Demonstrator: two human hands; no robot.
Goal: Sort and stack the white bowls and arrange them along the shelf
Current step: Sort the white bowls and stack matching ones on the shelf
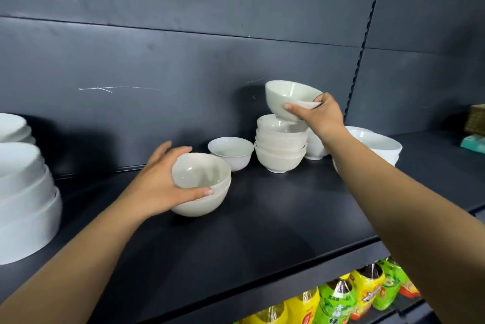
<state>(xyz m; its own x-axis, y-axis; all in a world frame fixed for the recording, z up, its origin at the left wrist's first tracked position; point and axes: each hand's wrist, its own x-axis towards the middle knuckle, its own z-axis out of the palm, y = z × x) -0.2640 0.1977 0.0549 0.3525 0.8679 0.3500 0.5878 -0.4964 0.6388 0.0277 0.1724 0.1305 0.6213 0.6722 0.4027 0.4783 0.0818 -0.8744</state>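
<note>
Nearest, below the front edge of the shelf, a row of yellow and green drink bottles occupies a lower level. On the dark shelf, at the left edge of view, stands a stack of large white bowls, with a second large stack behind it.

Left of centre, the left hand grasps a nested pair of white bowls: the thumb lies across the near rim and the fingers curl round the far wall. Whether the pair rests on the shelf or is just clear of it cannot be told.

Farther back, a single white bowl stands upright near the back panel. Just to its right is a stack of white bowls, several high. Directly above this stack the right hand holds a tilted white bowl, thumb against the outer wall and fingers hooked over the rim; contact with the stack's top bowl cannot be judged.

Behind the right forearm, further white bowls are partly hidden. At the far right, a patterned box and a teal pack sit on the shelf.
</note>
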